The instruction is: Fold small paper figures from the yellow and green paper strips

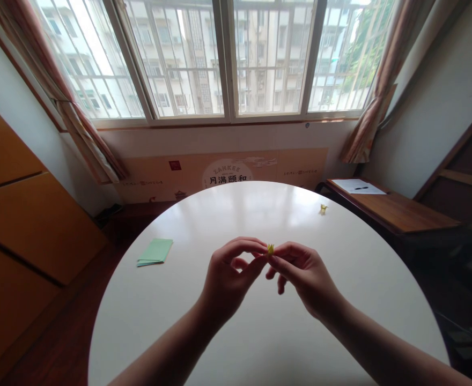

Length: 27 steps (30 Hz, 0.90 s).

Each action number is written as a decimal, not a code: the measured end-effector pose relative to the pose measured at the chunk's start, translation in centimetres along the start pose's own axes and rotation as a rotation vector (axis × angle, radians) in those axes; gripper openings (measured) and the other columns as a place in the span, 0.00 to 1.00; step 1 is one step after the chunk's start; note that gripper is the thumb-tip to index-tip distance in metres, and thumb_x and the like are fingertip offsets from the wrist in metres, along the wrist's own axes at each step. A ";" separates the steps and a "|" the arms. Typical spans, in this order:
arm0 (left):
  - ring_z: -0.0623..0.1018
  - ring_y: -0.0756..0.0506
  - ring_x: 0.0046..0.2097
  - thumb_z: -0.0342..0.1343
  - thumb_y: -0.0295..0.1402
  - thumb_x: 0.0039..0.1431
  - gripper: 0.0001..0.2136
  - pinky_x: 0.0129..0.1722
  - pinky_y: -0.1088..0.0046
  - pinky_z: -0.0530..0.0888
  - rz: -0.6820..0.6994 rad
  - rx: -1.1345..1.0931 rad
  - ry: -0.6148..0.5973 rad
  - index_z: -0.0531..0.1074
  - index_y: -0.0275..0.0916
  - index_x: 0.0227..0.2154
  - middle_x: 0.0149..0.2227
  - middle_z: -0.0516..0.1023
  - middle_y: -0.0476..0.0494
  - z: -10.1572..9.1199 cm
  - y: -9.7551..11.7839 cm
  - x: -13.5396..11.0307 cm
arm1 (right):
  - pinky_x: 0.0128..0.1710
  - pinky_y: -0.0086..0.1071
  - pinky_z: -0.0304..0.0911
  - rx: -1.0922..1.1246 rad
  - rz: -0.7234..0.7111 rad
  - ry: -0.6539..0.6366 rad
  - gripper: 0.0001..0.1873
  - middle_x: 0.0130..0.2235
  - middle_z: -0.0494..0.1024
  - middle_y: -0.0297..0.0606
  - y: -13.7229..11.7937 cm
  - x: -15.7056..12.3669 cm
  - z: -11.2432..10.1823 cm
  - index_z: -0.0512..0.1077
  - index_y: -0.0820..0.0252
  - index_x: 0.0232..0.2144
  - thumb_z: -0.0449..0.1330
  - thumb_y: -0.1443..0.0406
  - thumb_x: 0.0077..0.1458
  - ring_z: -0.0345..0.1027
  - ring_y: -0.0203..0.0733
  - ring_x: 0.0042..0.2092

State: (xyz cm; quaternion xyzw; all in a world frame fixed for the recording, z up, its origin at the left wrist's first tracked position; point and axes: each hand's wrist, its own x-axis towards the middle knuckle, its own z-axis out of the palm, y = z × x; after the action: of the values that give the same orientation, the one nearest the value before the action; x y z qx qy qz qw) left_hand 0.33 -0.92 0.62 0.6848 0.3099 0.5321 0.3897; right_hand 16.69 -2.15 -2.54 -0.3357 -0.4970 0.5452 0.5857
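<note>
Head view: left hand (pixel 226 281) and right hand (pixel 305 272) are pinching a small yellow piece (pixel 271 249) above the round white surface (pixel 196 220).
Fingertips of both are closing on it, partly hiding it; green sheets (pixel 156 251) are lying leftward, a second yellow piece (pixel 323 209) is resting near the far right edge, and a pen (pixel 361 187) is lying on white paper (pixel 346 186) beyond.

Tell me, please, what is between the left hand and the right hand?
In the head view, a small yellow piece sits between the left hand and the right hand, at their fingertips.
</note>
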 end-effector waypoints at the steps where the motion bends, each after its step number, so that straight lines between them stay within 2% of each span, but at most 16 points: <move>1: 0.80 0.46 0.36 0.64 0.29 0.57 0.02 0.24 0.78 0.74 0.011 0.010 0.004 0.79 0.37 0.32 0.38 0.80 0.41 0.0 -0.1 0.0 | 0.18 0.25 0.65 -0.018 -0.020 0.001 0.10 0.26 0.79 0.37 0.0 0.0 0.0 0.80 0.59 0.31 0.72 0.60 0.50 0.75 0.41 0.28; 6: 0.80 0.47 0.34 0.64 0.28 0.57 0.01 0.23 0.78 0.74 0.054 0.061 0.026 0.80 0.38 0.32 0.38 0.80 0.41 -0.1 -0.3 0.0 | 0.18 0.26 0.66 -0.056 -0.075 0.011 0.10 0.26 0.80 0.38 0.1 -0.2 0.0 0.79 0.59 0.31 0.71 0.59 0.51 0.75 0.42 0.28; 11: 0.80 0.46 0.35 0.63 0.27 0.56 0.03 0.24 0.77 0.75 0.070 0.084 0.043 0.81 0.38 0.30 0.37 0.80 0.41 -0.1 -0.4 -0.1 | 0.17 0.26 0.66 -0.035 -0.041 0.028 0.11 0.26 0.79 0.37 0.2 -0.1 0.1 0.79 0.59 0.31 0.72 0.58 0.50 0.76 0.43 0.28; 17: 0.80 0.45 0.36 0.62 0.28 0.57 0.03 0.25 0.76 0.76 0.047 0.089 0.032 0.81 0.38 0.30 0.38 0.80 0.40 0.0 -0.2 0.0 | 0.17 0.26 0.66 -0.066 -0.062 0.017 0.10 0.25 0.79 0.37 0.3 0.0 0.0 0.79 0.59 0.31 0.71 0.58 0.51 0.76 0.43 0.29; 22: 0.81 0.44 0.38 0.59 0.25 0.56 0.04 0.26 0.77 0.76 0.021 0.097 0.005 0.80 0.37 0.30 0.39 0.80 0.39 0.0 0.5 -0.1 | 0.18 0.27 0.67 -0.111 -0.095 0.006 0.11 0.25 0.80 0.37 0.7 0.0 -0.3 0.79 0.58 0.32 0.72 0.59 0.50 0.77 0.44 0.29; 27: 0.80 0.45 0.40 0.61 0.24 0.56 0.04 0.27 0.78 0.77 0.139 0.183 0.018 0.78 0.37 0.33 0.41 0.78 0.40 -0.2 0.5 -0.2 | 0.19 0.28 0.68 -0.166 -0.107 0.017 0.10 0.26 0.80 0.38 0.8 -0.1 -0.3 0.78 0.58 0.33 0.71 0.60 0.51 0.78 0.45 0.30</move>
State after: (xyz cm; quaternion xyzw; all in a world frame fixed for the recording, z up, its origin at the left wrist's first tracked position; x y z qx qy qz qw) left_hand 0.12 -1.24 0.97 0.7327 0.3126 0.5332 0.2850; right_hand 16.75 -2.02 -3.41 -0.3607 -0.5528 0.4670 0.5884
